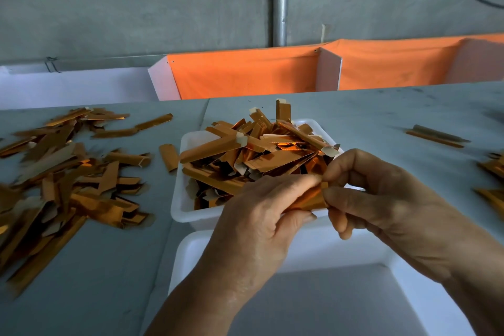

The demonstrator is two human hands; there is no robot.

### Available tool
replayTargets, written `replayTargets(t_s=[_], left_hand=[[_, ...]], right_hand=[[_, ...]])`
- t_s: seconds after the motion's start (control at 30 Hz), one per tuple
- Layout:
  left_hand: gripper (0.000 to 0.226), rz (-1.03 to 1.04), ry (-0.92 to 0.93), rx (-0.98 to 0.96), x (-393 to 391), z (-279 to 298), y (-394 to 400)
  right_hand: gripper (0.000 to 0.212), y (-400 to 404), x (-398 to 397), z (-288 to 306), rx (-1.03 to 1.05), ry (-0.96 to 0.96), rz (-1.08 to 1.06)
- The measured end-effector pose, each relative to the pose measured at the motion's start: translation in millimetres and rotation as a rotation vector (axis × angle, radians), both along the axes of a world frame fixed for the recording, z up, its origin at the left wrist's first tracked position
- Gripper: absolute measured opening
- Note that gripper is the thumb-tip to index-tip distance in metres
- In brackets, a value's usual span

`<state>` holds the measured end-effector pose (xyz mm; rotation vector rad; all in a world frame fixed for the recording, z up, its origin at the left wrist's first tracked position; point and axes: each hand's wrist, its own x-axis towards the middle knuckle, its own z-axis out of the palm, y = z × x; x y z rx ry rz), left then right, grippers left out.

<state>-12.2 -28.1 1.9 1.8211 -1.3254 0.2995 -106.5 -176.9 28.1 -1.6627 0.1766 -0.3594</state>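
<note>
- A shiny orange strip [308, 200] is low in the middle of the frame, by the white tray [180, 194].
- The grips of the left hand [259, 213] and the right hand [381, 194] each pinch one end.
- Its long side runs left to right; it may be folded.

Soft, even daylight leaves the scene fairly dim. Copper glints flare on the foil strips in the tray [245, 150]. The left pile [54, 177] smears with motion blur, and wide-angle distortion bends the table [381, 117] edges.
</note>
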Motion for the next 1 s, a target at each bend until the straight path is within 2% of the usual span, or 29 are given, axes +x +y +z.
replayTargets(t_s=[0.1,0.4,0.53,0.7,0.77,0.83,0.9,0.97,1.0], left_hand=[[0.043,-0.044,0.050,-0.023,1,0,1],[0.049,-0.140,0.152,-0.062,1,0,2],[0.053,-0.198,0.341,-0.062,-2,1,2],[0.031,-0.157,0.346,-0.020,-1,-1,0],[0.031,-0.140,0.307,-0.013,-1,-1,-1],[0.035,-0.100,0.227,0.003,-2,-1,-3],[0.041,-0.046,0.109,0.012,-3,0,-5],[0.055,0.060,-0.031,-0.019,-3,0,-7],[0.062,0.139,-0.034,-0.055,-2,1,-7]], right_hand=[[0.004,-3,-1,0,0.046,-0.014,0.068],[0.011,-6,2,-4,0.297,-0.036,0.154],[0.004,-5,5,-8,0.505,0.038,0.154],[0.004,-5,7,-11,0.530,0.096,0.113],[0.012,-7,5,-9,0.466,0.106,0.112],[0.018,-8,3,-8,0.223,0.109,0.078],[0.015,-8,3,-7,-0.047,0.086,-0.043],[0.007,-11,5,-6,-0.138,0.036,-0.192],[0.009,-13,5,-6,-0.127,0.014,-0.250]])
